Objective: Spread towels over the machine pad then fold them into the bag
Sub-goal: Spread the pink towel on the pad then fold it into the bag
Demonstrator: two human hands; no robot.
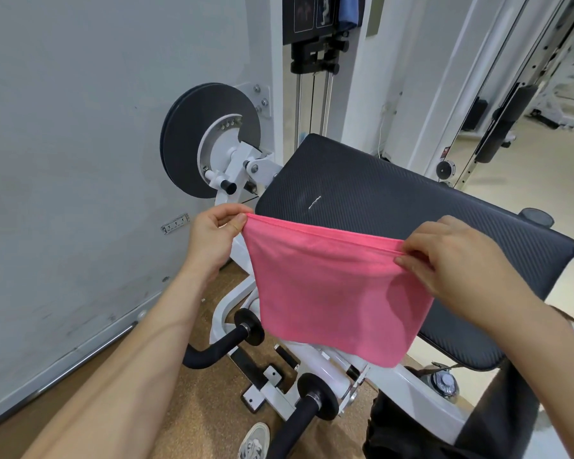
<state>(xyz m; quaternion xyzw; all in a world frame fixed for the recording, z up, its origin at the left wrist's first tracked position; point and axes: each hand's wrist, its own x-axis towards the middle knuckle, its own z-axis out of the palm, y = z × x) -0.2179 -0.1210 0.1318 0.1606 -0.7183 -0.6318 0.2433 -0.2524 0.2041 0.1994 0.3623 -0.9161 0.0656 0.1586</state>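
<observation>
Head view, left hand (209, 238) and right hand (444, 256) pinching pink towel (328, 293) corners, over black machine pad (395, 200)

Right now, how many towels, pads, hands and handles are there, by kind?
Pink cloth towel: 1
Black ribbed machine pad: 1
Bare hands, left hand and right hand, both pinching the towel: 2
Black foam handles: 2
Total: 6

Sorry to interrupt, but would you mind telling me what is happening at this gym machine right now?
A person is holding a pink towel up by its top edge, the left hand pinching one corner and the right hand pinching the other. The towel hangs in front of the black machine pad and is not yet spread across it. No bag is visible.
</observation>
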